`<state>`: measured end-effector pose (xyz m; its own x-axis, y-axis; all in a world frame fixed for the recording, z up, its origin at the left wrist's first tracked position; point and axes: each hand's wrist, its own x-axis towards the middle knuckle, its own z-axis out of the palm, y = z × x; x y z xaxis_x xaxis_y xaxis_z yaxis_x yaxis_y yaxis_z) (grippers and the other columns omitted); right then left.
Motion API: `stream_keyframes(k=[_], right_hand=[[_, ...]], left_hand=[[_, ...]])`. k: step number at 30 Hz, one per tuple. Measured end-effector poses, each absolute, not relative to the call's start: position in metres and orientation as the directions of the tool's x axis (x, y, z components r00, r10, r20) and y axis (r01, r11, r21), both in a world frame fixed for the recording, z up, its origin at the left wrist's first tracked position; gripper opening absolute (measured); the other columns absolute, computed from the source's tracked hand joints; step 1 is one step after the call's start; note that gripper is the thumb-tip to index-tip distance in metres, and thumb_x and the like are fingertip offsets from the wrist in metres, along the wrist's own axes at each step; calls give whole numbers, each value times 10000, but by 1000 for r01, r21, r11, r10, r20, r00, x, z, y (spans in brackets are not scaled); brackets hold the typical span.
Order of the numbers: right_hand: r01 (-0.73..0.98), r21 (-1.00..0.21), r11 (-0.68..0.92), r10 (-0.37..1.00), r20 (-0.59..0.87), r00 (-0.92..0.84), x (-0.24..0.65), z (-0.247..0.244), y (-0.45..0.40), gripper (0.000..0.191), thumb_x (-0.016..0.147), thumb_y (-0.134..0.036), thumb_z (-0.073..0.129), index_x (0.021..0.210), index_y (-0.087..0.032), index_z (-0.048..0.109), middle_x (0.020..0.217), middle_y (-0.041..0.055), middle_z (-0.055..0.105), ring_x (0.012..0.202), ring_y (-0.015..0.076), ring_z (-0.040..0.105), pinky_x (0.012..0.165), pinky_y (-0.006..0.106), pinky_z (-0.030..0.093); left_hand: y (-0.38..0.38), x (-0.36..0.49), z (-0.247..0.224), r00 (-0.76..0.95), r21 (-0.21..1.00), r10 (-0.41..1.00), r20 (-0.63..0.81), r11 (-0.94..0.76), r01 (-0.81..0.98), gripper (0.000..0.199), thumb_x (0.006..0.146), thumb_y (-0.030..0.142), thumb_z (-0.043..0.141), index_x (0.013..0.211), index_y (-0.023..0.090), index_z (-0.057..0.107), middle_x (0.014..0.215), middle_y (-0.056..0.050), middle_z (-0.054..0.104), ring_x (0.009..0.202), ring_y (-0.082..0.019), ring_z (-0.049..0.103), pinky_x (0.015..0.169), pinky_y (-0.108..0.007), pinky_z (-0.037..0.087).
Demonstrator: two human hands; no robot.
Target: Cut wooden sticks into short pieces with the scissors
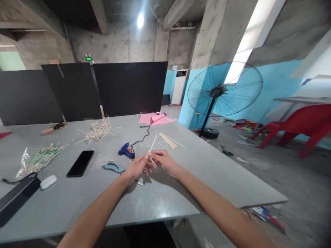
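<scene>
Above the table, my left hand [138, 167] is closed around a thin pale wooden stick [154, 140], which points up and away. My right hand [164, 160] pinches at the same stick near its lower part; whether a second stick is in the fingers is hard to see. Just beyond the hands lie several loose wooden sticks [168, 141]. A blue glue gun [126, 150] rests on its side to the left, its black cord running back. Light-blue-handled pliers or scissors [113, 167] lie partly hidden behind my left hand.
On the grey table [207, 172] are a stick framework [99, 131], a bag of sticks [45, 156], a phone [80, 163], a white case [48, 182], a dark long box [19, 198] and pink paper [144, 119]. A fan [218, 91] and red chair [302, 120] stand right.
</scene>
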<state>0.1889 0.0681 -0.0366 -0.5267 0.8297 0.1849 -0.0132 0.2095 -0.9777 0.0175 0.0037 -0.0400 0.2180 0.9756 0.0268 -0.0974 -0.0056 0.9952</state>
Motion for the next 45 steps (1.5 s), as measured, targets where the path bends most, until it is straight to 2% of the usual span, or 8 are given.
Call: stream_keyframes(k=[6,11,17,22,28,32,39,45], right_hand=[[-48,-981,187,797,180,-576,196,-36,71,498,775,-635,783,672,-171,633,601,-39,459,546,98,379,516,263,284],[39,-957,288,777,210,-594,199,-35,73,453,821,-595,751,733,-154,703,612,-27,487,558,98,351,523,265,265],[142,-830,539,655,306,-691,206,-31,69,437,940,-536,630,721,-169,722,656,8,596,621,127,474,598,268,356],[186,-828,528,658,261,-707,209,-34,72,386,907,-527,683,797,-175,797,707,46,697,636,147,536,601,274,382],[203,-817,539,653,253,-714,212,-37,79,385,868,-543,739,779,-176,815,636,26,657,571,123,466,546,268,327],[215,-812,543,658,252,-709,213,-37,80,368,871,-522,733,787,-173,817,621,16,632,563,114,442,536,265,303],[232,-822,520,677,230,-699,212,-34,76,350,867,-485,721,790,-154,806,620,2,595,566,102,421,532,257,288],[249,-826,506,689,214,-692,212,-28,71,328,865,-461,711,767,-160,798,604,-3,585,547,97,406,521,259,268]], left_hand=[[-3,17,-30,308,995,949,65,-38,-94,583,827,677,725,989,120,785,1060,-199,774,841,-220,703,694,-295,558],[-2,12,-27,300,998,952,53,-64,27,552,812,643,749,964,117,821,997,-177,795,913,-263,725,781,-333,562],[5,2,-30,335,936,938,85,-190,295,355,857,479,691,851,155,836,798,-62,785,757,-205,693,753,-292,526],[4,1,-31,328,885,936,125,-255,389,276,844,362,656,865,164,847,740,-21,745,712,-179,642,726,-264,466],[-2,2,-23,371,869,922,114,-274,412,335,835,424,670,787,136,835,592,12,583,585,-127,467,607,-258,351],[-4,3,-19,385,862,917,106,-278,424,329,850,404,653,829,133,838,633,8,596,590,-120,456,618,-256,359],[-5,4,-20,364,818,926,101,-286,500,348,868,395,620,820,117,822,583,33,485,586,-109,391,612,-238,334],[-3,2,-23,366,807,928,76,-273,524,400,873,431,615,962,116,845,640,21,553,622,-125,439,629,-247,342]])
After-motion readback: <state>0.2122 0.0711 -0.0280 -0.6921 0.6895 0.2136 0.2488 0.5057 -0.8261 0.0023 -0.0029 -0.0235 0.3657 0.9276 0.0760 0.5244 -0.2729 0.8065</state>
